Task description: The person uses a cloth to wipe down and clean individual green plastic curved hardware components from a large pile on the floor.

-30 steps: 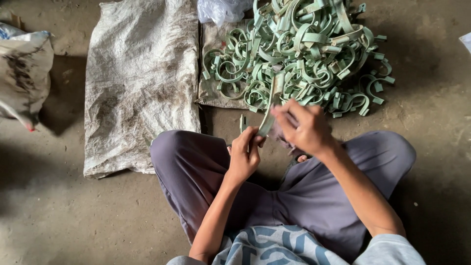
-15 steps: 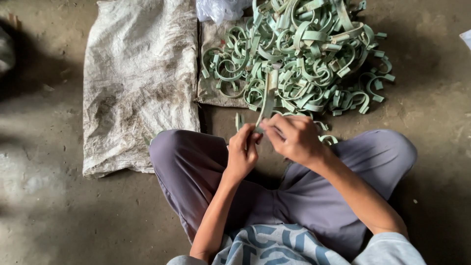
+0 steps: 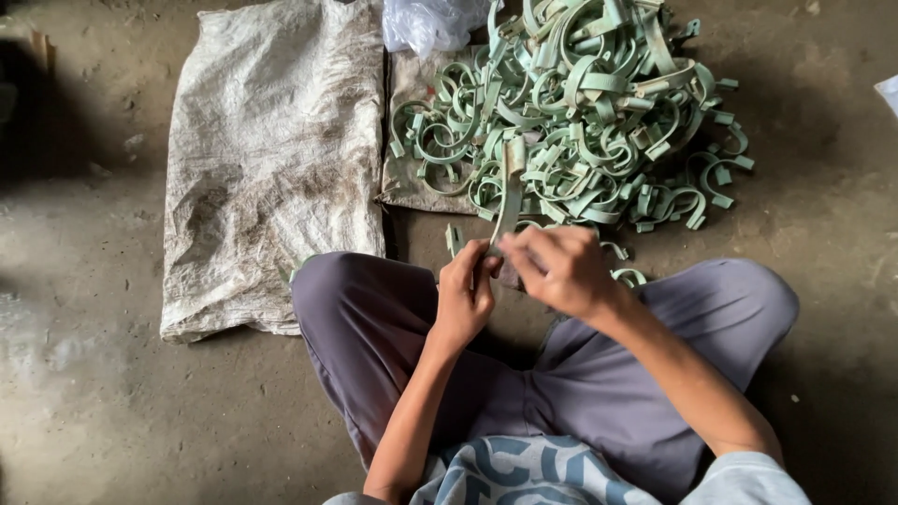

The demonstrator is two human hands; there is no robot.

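— Bare concrete floor (image 3: 84, 411), grey and dusty, runs under everything. What lies on it at the far left?

— Nearest that side, a worn, stained woven sack (image 3: 271, 168) is spread flat. Just right of it, a smaller brownish cloth (image 3: 412, 178) lies partly under a heap of pale green curved strips (image 3: 580, 112), and a crumpled clear plastic bag (image 3: 430, 21) sits at the top edge, touching the heap.

— And the person?

— Sitting cross-legged in purple-grey trousers (image 3: 374, 327), knees wide apart, just in front of the heap. Both forearms reach forward and meet between the knees.

— What is the left hand doing?

— The left hand (image 3: 465, 290) is curled closed, its fingertips pinching the lower end of a green strip (image 3: 510, 192) that stands nearly upright, its top end reaching up against the near edge of the heap.

— The right hand?

— The right hand (image 3: 559, 266) is closed too, fingers folded over the same strip's lower end, touching the left hand's fingertips. A few loose strips (image 3: 629, 276) lie on the floor just beside it, between hand and heap
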